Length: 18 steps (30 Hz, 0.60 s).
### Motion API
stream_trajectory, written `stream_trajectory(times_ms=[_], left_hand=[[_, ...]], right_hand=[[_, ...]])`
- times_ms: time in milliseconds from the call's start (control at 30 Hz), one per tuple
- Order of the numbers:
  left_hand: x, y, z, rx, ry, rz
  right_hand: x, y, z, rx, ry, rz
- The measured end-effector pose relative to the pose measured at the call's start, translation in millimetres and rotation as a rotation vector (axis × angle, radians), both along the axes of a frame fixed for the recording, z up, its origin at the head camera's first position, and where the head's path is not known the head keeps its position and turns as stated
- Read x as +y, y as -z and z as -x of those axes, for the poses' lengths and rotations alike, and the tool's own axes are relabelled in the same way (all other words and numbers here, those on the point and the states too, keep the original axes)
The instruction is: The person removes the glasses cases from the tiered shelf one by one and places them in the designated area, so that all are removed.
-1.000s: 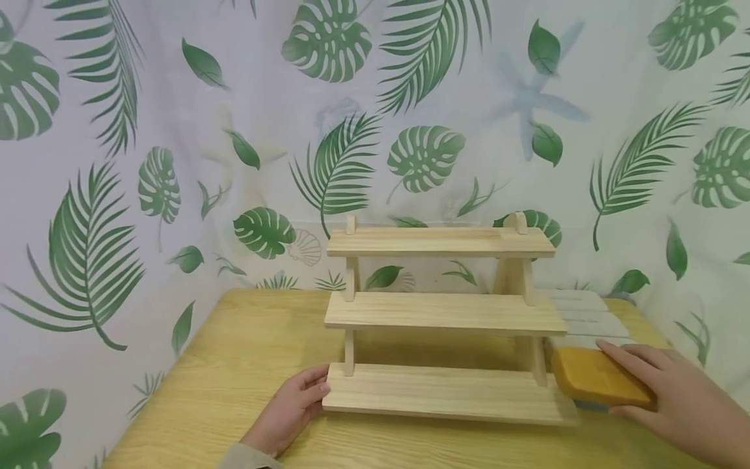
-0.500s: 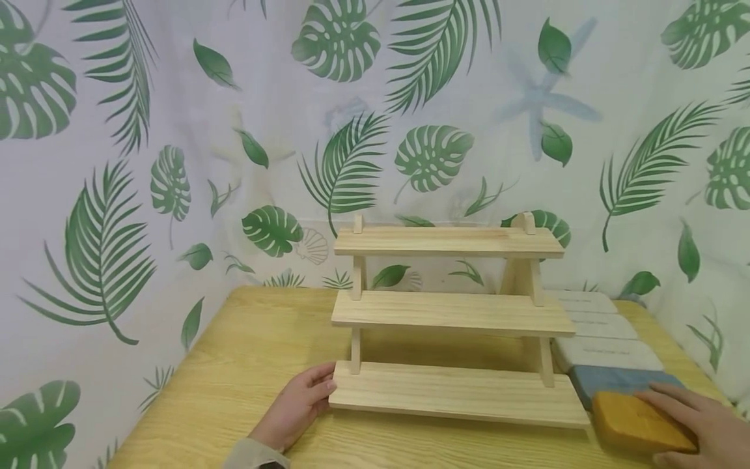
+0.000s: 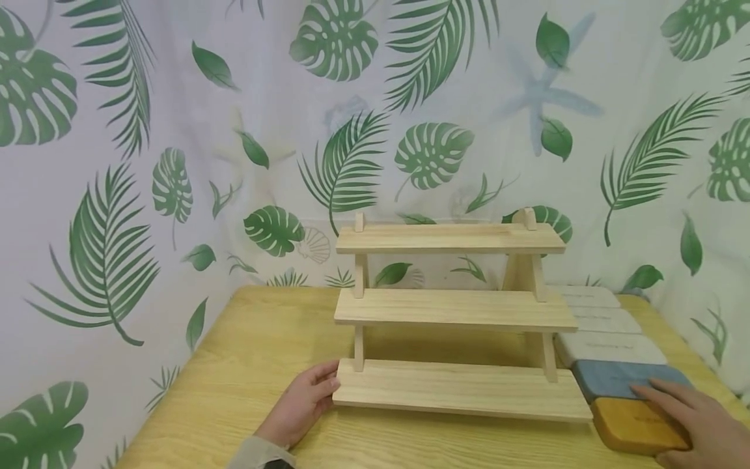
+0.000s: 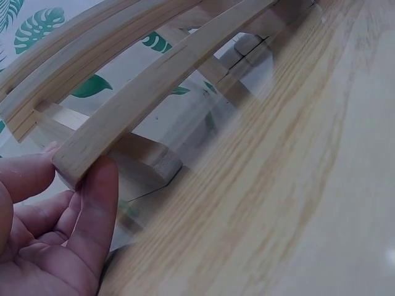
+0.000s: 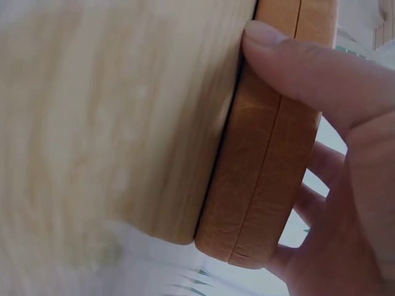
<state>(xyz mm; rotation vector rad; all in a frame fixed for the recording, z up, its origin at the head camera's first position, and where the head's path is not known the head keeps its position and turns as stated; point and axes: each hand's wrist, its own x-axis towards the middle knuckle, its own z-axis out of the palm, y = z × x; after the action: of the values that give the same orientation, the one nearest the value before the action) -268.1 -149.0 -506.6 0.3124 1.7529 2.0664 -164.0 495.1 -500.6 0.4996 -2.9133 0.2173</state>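
A three-tier wooden display stand (image 3: 457, 307) stands on the table. My left hand (image 3: 300, 402) pinches the left end of its bottom shelf (image 4: 117, 114), thumb on one face and fingers on the other. Off the stand's right side lies an orange box (image 3: 633, 422) with rounded corners and a seam (image 5: 259, 172) along its side. My right hand (image 3: 706, 417) holds this box from the right; its thumb presses the near side while the other fingers reach over to the far side. The box sits on the table, close against a blue box (image 3: 612, 376).
Behind the blue box, several pale boxes (image 3: 612, 345) of similar shape run back in a row beside the stand. Bare wood tabletop (image 3: 258, 345) lies left of the stand. A leaf-print curtain (image 3: 234, 130) hangs close behind the table.
My right hand has brought the orange box down and to the right, from beside the stand to the front of the row. My left hand keeps its grip on the stand.
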Motion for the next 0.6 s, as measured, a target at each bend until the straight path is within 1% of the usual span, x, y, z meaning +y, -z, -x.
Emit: stream_trajectory(times_ms=[33,267,367,467,600], left_hand=[[0.3,0.3,0.3,-0.001,-0.002,-0.001],[-0.8,-0.4,-0.4,0.008,-0.007,0.007],[-1.0,-1.0,-1.2,0.008,-0.002,0.005],[-0.4,-2.2,-2.2,0.000,0.000,-0.002],[0.2,-2.8,-2.8,-0.002,0.005,-0.015]], right_hand=[[1,-0.3,0.7,0.003,-0.004,-0.001],[0,-6.4,2.6,-0.088,0.028,-0.002],[-3,-8.2,1.7,-0.099,0.040,-0.003],[-5,-8.5,-0.5,-0.089,0.045,-0.003],[-8,-9.5,-3.0,-0.097,0.058,0.016]])
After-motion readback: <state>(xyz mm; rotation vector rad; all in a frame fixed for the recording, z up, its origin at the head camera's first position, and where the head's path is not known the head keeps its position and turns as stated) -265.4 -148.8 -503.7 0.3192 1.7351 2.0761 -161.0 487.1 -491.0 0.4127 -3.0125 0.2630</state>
